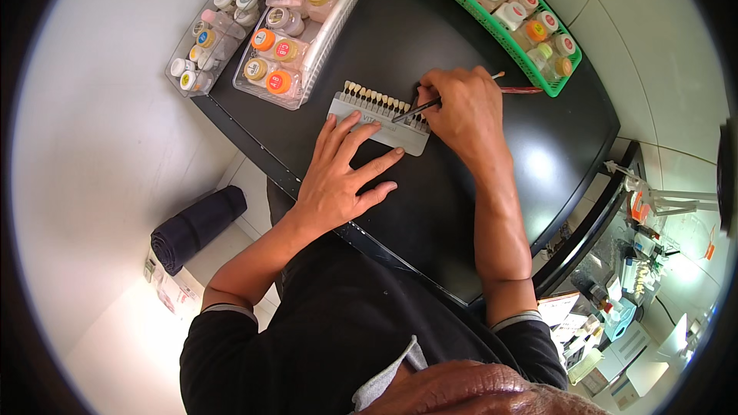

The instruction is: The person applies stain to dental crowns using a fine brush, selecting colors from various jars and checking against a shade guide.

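Note:
A grey dental shade guide [400, 137] lies on the black table, with a row of tooth-shaped tabs along its far edge. My left hand [340, 170] rests with its fingers spread, some fingertips on the guide's near side. Above the guide's right part, my right hand [464, 107] pinches a thin dark pen-like tool [419, 109]. The tool's point reaches the face of the guide near its middle; whether it touches cannot be made out. A small pale tip [499, 74] pokes out beyond the right hand's far side.
Clear plastic baskets [311, 77] of small capped jars stand at the far left. A green basket [555, 91] with more jars stands far right, a thin red item [521, 90] beside it. Rolled dark cloth [198, 227] lies left of the table [430, 238]. A cluttered bench sits at right.

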Available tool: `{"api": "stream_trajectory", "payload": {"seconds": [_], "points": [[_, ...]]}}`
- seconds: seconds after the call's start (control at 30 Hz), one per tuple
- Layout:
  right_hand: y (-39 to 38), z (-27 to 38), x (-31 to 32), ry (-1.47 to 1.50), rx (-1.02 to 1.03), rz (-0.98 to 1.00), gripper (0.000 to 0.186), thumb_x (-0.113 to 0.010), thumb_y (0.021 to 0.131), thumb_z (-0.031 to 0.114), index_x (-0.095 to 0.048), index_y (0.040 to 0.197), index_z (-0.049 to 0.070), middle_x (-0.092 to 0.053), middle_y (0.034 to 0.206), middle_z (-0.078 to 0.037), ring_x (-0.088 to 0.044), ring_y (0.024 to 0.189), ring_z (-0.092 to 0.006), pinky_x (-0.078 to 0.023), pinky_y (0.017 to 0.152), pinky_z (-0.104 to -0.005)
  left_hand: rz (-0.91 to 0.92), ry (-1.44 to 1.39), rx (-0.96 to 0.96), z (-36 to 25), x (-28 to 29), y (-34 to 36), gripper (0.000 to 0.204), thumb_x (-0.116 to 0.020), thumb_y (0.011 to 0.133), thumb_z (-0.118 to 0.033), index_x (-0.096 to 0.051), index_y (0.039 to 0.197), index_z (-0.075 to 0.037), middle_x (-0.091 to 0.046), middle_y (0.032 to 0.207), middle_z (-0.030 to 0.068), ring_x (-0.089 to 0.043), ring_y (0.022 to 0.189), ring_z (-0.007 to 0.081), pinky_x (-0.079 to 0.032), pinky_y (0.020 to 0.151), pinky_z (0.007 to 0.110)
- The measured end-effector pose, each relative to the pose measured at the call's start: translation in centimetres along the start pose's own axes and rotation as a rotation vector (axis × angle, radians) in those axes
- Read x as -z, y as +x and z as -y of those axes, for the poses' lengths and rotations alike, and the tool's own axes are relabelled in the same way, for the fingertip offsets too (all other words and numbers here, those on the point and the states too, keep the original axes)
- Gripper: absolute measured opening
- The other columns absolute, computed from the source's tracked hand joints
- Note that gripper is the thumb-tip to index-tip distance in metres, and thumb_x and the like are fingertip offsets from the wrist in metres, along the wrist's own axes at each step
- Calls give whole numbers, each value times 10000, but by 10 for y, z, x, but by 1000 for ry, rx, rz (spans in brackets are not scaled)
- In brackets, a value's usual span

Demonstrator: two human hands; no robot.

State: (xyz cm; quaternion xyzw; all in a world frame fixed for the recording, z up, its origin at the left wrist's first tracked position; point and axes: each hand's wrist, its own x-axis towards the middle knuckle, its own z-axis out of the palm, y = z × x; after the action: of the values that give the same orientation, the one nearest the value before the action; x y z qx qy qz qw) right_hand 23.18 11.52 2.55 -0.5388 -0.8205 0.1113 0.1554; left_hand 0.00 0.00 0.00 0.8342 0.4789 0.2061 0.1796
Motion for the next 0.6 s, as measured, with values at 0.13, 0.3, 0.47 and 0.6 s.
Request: {"api": "stream_trajectory", "payload": {"seconds": [0.13,0.3,0.47,0.6], "points": [[0,-2,-2,70,25,-72,68,-789,884,127,-778,890,61,-773,818,-122,-727,808,-331,-511,830,-460,-1,-5,3,0,2,-1,554,-909,852,-399,-799,1383,-285,-551,1551,119,-446,1525,430,-319,1295,679],[-1,-1,0,82,35,-100,81,-781,890,137,-766,862,63,-751,789,-132,-716,793,-339,-505,804,-456,-8,-9,3,-2,2,-2,554,-913,848,-396,-801,1379,-285,-557,1543,118,-448,1525,429,-319,1297,674],[-1,-9,8,98,40,-249,78,-821,859,132,-771,868,72,-759,781,-107,-708,749,-332,-510,762,-453,-15,-27,-2,-2,-1,0,558,-917,844,-394,-803,1378,-276,-567,1535,121,-453,1520,433,-313,1299,674],[-2,-14,31,153,-1,-338,86,-838,853,135,-782,886,79,-770,789,-89,-716,746,-325,-523,758,-442,-35,-30,-2,-3,0,4,551,-923,840,-384,-809,1365,-260,-572,1532,129,-458,1515,438,-312,1298,673]]}}
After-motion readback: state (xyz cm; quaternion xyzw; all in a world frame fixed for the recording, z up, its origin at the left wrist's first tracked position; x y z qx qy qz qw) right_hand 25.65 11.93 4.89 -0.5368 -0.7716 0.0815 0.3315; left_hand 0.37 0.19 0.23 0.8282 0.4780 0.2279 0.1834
